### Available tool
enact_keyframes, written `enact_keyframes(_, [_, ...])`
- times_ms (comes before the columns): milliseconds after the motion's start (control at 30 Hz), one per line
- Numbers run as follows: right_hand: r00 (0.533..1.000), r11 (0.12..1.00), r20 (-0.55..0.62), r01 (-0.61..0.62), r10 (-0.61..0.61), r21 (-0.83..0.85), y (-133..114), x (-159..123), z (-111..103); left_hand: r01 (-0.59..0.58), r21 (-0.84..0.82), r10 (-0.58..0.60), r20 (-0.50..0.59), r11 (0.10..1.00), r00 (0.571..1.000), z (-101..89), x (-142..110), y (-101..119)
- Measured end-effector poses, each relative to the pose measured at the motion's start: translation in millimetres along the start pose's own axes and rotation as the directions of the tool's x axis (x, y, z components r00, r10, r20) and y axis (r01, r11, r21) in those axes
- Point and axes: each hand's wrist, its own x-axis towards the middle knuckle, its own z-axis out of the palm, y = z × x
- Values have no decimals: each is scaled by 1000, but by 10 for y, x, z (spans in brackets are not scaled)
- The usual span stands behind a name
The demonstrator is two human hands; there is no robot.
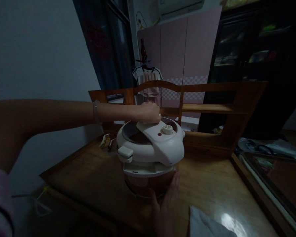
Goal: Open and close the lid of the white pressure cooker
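Note:
A white electric pressure cooker (pixel 150 151) with a brownish body stands on a wooden desk (pixel 212 184). My left hand (pixel 149 113) reaches across from the left and is closed over the handle on the cooker's lid (pixel 160 131). A bracelet sits on that wrist. My right hand (pixel 166 204) comes up from the bottom edge with fingers stretched flat against the cooker's lower front side.
A wooden shelf unit (pixel 207 108) runs along the desk's back. A small packet (pixel 105 141) lies left of the cooker. A white cloth (pixel 207 225) lies at the front edge. Clothes hang by a pink wardrobe (pixel 185 49) behind. A dark tray (pixel 273 171) sits right.

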Motion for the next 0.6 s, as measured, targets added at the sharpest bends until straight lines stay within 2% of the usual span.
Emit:
enact_keyframes(133, [1000, 999, -8, 26, -26, -37, -5, 15, 1, -10, 11, 9, 17, 1000, 1000, -13, -26, -6])
enact_keyframes(400, [999, 999, -22, 36, -36, -22, -12, 17, 3, -85, 32, 87, -67, 996, 994, 32, -90, -103])
enact_keyframes(600, [1000, 1000, -11, 28, -28, -3, -10, 19, 0, -178, 35, 181, -87, 983, 980, 113, -60, -235])
